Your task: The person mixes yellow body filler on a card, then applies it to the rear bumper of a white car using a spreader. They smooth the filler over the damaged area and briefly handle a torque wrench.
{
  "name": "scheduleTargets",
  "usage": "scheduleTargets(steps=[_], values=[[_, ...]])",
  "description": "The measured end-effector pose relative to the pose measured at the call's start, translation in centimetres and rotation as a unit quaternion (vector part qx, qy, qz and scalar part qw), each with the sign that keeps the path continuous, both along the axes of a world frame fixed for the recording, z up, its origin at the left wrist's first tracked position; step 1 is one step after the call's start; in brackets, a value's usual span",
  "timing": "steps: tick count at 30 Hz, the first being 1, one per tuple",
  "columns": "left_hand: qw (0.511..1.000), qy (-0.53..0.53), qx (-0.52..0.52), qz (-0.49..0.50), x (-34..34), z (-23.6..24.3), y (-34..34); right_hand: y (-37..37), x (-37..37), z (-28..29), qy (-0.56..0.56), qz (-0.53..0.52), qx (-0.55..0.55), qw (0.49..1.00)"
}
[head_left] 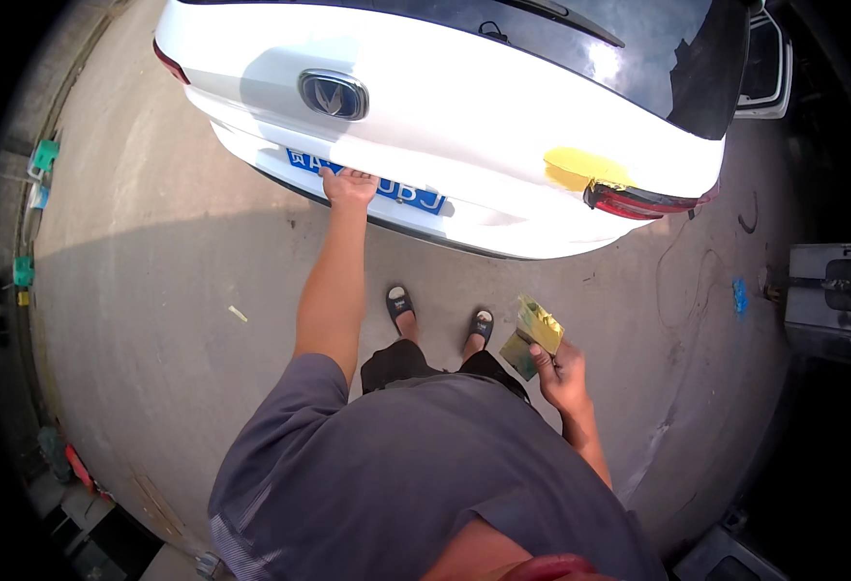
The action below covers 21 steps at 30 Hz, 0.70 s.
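Observation:
A white car's tailgate stands in front of me, lowered. My left hand reaches up to its lower lip, palm up, with the fingertips hooked under the edge and partly hidden. Just beneath lies a blue licence plate, which that hand partly covers. Lower right, away from the car, my right hand is closed round flat, square putty spreaders smeared with yellow. A yellow filler patch marks the bodywork beside the red right tail lamp.
My sandalled feet stand on the concrete floor behind the bumper. Green containers line the left wall. On the right are a blue scrap, a thin cable on the floor and a grey vehicle part.

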<state>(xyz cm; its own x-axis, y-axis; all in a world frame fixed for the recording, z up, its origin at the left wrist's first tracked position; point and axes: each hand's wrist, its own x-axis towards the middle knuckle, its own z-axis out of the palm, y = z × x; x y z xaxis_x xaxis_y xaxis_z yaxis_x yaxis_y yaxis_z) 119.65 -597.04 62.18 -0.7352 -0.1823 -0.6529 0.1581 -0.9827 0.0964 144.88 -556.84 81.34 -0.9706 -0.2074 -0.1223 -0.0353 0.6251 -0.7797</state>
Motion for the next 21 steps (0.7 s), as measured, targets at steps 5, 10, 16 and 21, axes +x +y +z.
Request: scheduleTargets(steps=[5, 10, 16, 21], values=[[1.000, 0.019, -0.007, -0.010, -0.4, -0.5, -0.5, 0.1, 4.5, 1.0, 0.033, -0.058, 0.027, 0.997], [1.000, 0.010, -0.009, -0.012, 0.1, -0.3, -0.7, 1.8, 9.1, -1.1, 0.084, -0.174, 0.023, 0.981], [0.999, 0.010, -0.047, -0.011, 2.3, 2.0, 0.2, 5.9, 12.2, -6.7, 0.125, -0.325, 0.002, 0.938], [0.995, -0.004, -0.097, 0.011, 4.3, 4.8, -0.5, 8.1, 14.0, -12.1, 0.131, -0.378, -0.030, 0.916]])
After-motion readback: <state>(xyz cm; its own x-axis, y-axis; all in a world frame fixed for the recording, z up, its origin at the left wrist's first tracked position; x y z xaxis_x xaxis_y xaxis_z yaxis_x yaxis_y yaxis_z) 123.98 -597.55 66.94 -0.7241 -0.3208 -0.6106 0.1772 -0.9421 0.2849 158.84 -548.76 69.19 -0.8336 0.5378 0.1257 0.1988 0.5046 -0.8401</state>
